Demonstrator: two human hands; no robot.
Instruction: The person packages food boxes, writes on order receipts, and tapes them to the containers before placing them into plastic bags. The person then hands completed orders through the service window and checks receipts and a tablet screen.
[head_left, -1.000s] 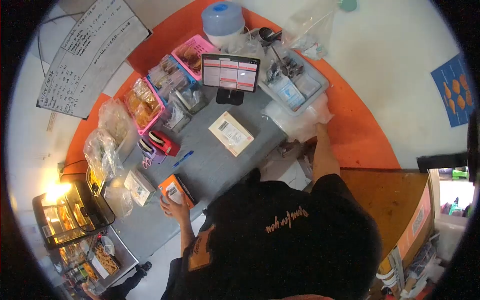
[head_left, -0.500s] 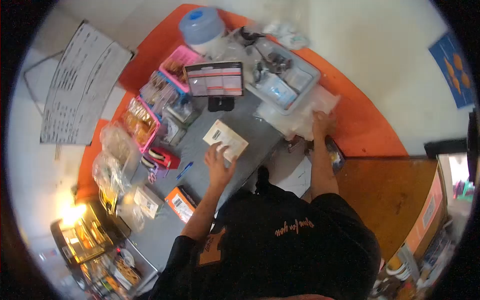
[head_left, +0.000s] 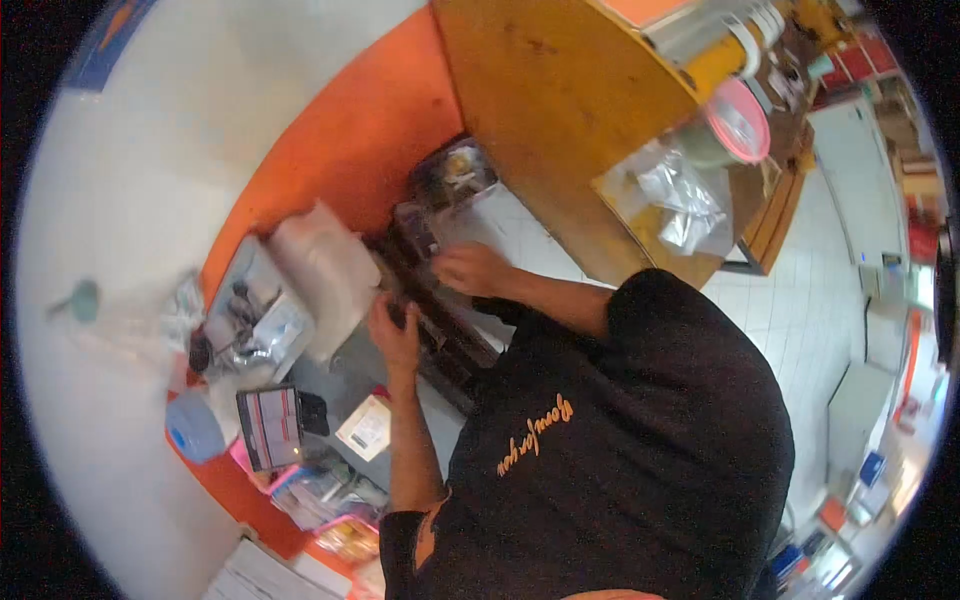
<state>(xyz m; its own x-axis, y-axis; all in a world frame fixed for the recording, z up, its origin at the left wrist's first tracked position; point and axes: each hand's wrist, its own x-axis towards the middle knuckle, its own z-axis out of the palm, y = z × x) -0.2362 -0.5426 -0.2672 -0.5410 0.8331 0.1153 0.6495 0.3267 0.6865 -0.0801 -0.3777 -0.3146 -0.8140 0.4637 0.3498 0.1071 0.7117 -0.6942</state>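
My left hand (head_left: 396, 338) is at the edge of the grey table (head_left: 345, 372), its thumb and fingers apart around a dark patch I cannot make out. My right hand (head_left: 474, 270) reaches over the dark strip (head_left: 440, 330) along the table's side, near a dark container (head_left: 455, 172) with mixed contents; its fingers are blurred. Beside my left hand lies a whitish translucent plastic sheet or bag (head_left: 325, 275). A small pale box (head_left: 365, 428) with a label rests on the table, near my left forearm.
A grey tub (head_left: 255, 310) of packaged things stands by the orange wall band (head_left: 370, 120). A tablet (head_left: 270, 428) on a stand and a blue water jug (head_left: 195, 425) are below it. Across from me is a wooden surface (head_left: 560, 110) with a pink-rimmed bucket (head_left: 740, 120) and plastic bags.
The view has swung to my right. My left hand has left the pale box and moved to the table's edge. My right hand has come off the plastic and is lower, beside the table.
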